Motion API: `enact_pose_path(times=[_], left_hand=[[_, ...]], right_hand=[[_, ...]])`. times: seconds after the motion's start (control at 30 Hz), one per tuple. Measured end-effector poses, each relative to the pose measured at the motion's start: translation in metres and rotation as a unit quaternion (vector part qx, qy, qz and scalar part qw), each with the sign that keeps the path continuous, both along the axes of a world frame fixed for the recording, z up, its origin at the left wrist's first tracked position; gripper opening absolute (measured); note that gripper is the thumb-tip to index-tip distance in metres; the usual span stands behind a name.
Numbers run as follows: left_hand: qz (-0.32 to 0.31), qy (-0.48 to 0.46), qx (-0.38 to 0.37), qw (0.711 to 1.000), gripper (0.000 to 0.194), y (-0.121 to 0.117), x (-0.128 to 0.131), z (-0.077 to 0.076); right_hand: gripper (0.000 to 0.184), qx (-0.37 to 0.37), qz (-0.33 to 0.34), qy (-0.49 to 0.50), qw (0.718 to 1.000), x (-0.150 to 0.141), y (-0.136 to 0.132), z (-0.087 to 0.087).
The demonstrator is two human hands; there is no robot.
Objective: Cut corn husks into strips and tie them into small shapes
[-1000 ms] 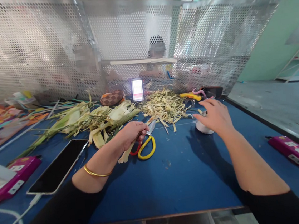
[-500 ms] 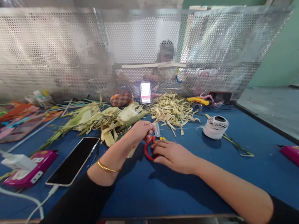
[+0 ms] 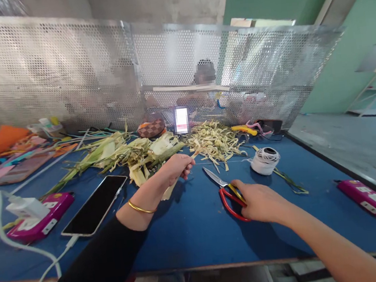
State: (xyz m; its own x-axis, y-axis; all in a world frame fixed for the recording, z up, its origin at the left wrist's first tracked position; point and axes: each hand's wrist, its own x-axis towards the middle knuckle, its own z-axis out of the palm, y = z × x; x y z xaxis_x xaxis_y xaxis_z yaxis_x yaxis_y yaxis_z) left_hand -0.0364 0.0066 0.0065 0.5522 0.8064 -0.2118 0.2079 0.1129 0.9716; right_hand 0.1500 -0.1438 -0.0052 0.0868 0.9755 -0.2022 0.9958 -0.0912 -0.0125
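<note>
My left hand [image 3: 180, 166], a gold bangle on its wrist, is closed in a pinch on a strip of corn husk [image 3: 169, 191] whose ends show on both sides of the fingers. A thin white thread [image 3: 207, 163] runs from near that hand to the thread spool [image 3: 265, 161] on the right. My right hand [image 3: 261, 200] is closed around one handle of the scissors [image 3: 230, 194], red and yellow at the handles, with the blades pointing forward and left, nearly together. Beyond my left hand lies a heap of cut husk strips [image 3: 215, 142].
Whole corn husks [image 3: 135, 154] cover the back left of the blue table [image 3: 185, 232]. A phone [image 3: 95, 206] on a cable and a pink power strip [image 3: 40, 219] sit left; another power strip [image 3: 367, 197] sits right. A perforated metal screen [image 3: 179, 60] stands behind, people beyond it.
My right hand has carried the scissors right and towards me, away from my left hand. The left hand still pinches the husk strip in about the same place. The view has shifted slightly.
</note>
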Motion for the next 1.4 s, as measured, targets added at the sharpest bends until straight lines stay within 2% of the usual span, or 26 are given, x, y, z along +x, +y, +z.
enact_pose_path(times=[0.1,0.17,0.23,0.27,0.33,0.4,0.47,0.57,0.63,0.7,0.87,1.03,1.13,1.23,1.3,1.33,1.4], left_hand=[[-0.002,-0.005,0.005,1.000,0.019,0.000,0.000,-0.001],[-0.006,-0.006,0.009,1.000,0.017,0.001,0.001,-0.003],[-0.011,-0.004,0.013,1.000,0.016,0.003,0.001,-0.005],[-0.014,-0.004,0.014,1.000,0.016,0.004,0.001,-0.006],[-0.019,-0.005,0.014,1.000,0.014,0.006,0.000,-0.008],[-0.023,-0.009,0.013,1.000,0.013,0.008,0.000,-0.009],[-0.025,-0.015,0.011,1.000,0.012,0.009,-0.001,-0.010],[-0.026,-0.020,0.010,0.999,0.012,0.009,-0.001,-0.011],[-0.025,-0.019,0.009,0.999,0.012,0.009,-0.001,-0.011],[-0.025,-0.019,0.008,0.999,0.012,0.009,-0.001,-0.011],[-0.024,-0.014,0.009,1.000,0.012,0.005,0.000,-0.007],[-0.024,-0.003,0.010,1.000,0.013,-0.001,0.002,-0.003],[-0.026,-0.003,0.009,1.000,0.014,-0.003,0.002,-0.002],[-0.030,-0.001,0.009,1.000,0.013,-0.001,0.002,-0.003],[-0.030,0.001,0.007,1.000,0.013,0.000,0.001,-0.004],[-0.029,0.002,0.006,1.000,0.013,0.001,0.001,-0.005],[-0.025,0.003,0.001,1.000,0.013,0.002,0.001,-0.005]], right_hand=[[0.052,0.001,-0.043,0.006,0.999,0.006,-0.010,-0.001],[0.052,0.027,-0.052,0.041,0.997,0.013,-0.016,-0.007],[0.059,0.058,-0.064,0.134,0.987,0.021,-0.024,-0.015],[0.063,0.069,-0.077,0.206,0.973,0.025,-0.028,-0.018],[0.063,0.064,-0.113,0.370,0.920,0.029,-0.037,-0.022],[0.058,0.039,-0.150,0.511,0.845,0.030,-0.045,-0.021],[0.057,0.016,-0.173,0.618,0.766,0.029,-0.053,-0.017],[0.055,-0.018,-0.175,0.732,0.658,0.027,-0.058,-0.013],[0.053,-0.039,-0.162,0.768,0.618,0.027,-0.057,-0.011],[0.051,-0.048,-0.155,0.778,0.607,0.027,-0.052,-0.011],[0.043,-0.022,-0.196,0.772,0.604,0.021,-0.030,-0.012],[0.033,0.011,-0.247,0.735,0.631,0.011,-0.008,-0.012],[0.032,0.034,-0.238,0.710,0.662,0.008,0.000,-0.016],[0.037,0.054,-0.230,0.669,0.705,0.011,0.004,-0.020],[0.038,0.065,-0.207,0.623,0.752,0.016,0.004,-0.019],[0.037,0.075,-0.183,0.579,0.791,0.019,0.003,-0.018],[0.029,0.102,-0.129,0.427,0.889,0.024,0.003,-0.016]])
